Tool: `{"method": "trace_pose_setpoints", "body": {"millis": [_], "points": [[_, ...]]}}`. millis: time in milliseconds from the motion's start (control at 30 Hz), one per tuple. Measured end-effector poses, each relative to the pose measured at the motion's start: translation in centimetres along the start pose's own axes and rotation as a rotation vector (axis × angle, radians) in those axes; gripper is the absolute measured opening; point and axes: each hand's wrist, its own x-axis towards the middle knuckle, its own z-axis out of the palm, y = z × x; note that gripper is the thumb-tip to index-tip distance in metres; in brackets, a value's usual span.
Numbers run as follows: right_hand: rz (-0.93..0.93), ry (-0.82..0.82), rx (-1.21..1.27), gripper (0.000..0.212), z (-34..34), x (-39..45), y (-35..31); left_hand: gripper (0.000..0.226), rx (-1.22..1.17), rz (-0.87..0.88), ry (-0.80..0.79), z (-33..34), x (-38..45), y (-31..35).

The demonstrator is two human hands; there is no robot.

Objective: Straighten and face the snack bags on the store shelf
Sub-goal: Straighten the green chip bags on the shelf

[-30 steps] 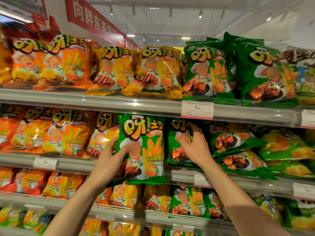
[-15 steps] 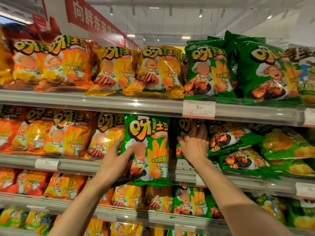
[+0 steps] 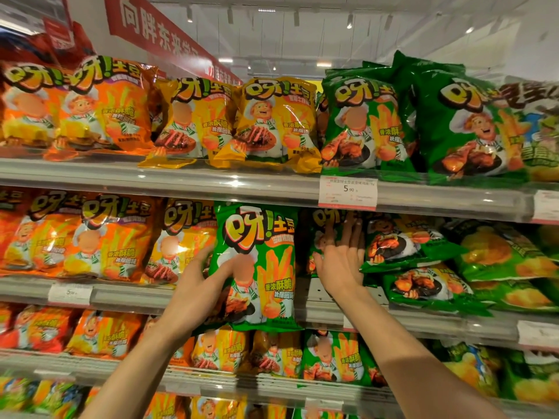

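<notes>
**Head view: both hands on green snack bags at the middle shelf**

Head camera looks up at a store shelf unit [image 3: 187, 186] that fills the frame in several tiers. Orange bags [image 3: 106, 104] stand on the top tier at 10 o'clock, yellow bags [image 3: 272, 122] at 12 o'clock, and green bags [image 3: 360, 122] toward 1 and 2 o'clock. A red banner [image 3: 157, 31] with white characters hangs above at 11 o'clock.

On the middle tier, more orange and yellow bags stand upright from 9 o'clock toward the centre. At 3 o'clock several slumped green bags [image 3: 423, 285] lie tilted and stacked on one another.

Just below centre, one green snack bag [image 3: 266, 267] is held upright, front facing out, slightly forward of the shelf edge, its bottom hanging over the tier below. The left hand [image 3: 199, 285] grips its left edge, thumb across the front and fingers curled behind.

Just to the right, the right hand [image 3: 341, 261] is flat, fingers together and extended up toward 12 o'clock, pressed against a second green bag [image 3: 320, 225] standing deeper in the shelf. It pinches nothing.

A white price tag [image 3: 348, 192] reading 5.90 sits on the upper rail directly above the right hand.
</notes>
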Motion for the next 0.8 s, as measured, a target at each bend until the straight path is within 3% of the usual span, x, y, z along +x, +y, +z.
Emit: {"method": "trace_pose_setpoints", "body": {"millis": [100,233,467,533,600,700,800], "points": [[-0.009,0.033,0.115,0.043,-0.1,-0.2,0.1,0.076,-0.010,-0.012,0.015,0.1,0.1,-0.3],[-0.093,0.086,0.387,0.043,-0.7,-1.4,0.1,0.078,0.013,0.003,0.024,0.3,-0.1,-0.5],[-0.066,-0.171,1.169,0.054,-4.4,-7.0,1.2,0.085,-0.001,0.005,-0.005,1.6,-0.5,-1.0],[-0.047,-0.249,1.213,0.070,-4.7,-8.8,1.6,0.074,-0.028,0.024,-0.029,3.3,-0.7,-0.8],[-0.027,-0.281,1.224,0.075,-4.5,-10.0,1.8,0.077,-0.024,0.039,-0.059,5.4,-0.8,0.0],[0.005,-0.198,1.256,0.069,-4.1,-9.6,1.9,0.091,-0.005,0.100,-0.041,8.2,-0.3,0.9],[0.041,-0.069,1.201,0.072,-4.0,-8.0,1.8,0.087,0.032,0.174,0.001,10.0,0.5,2.0]]}}
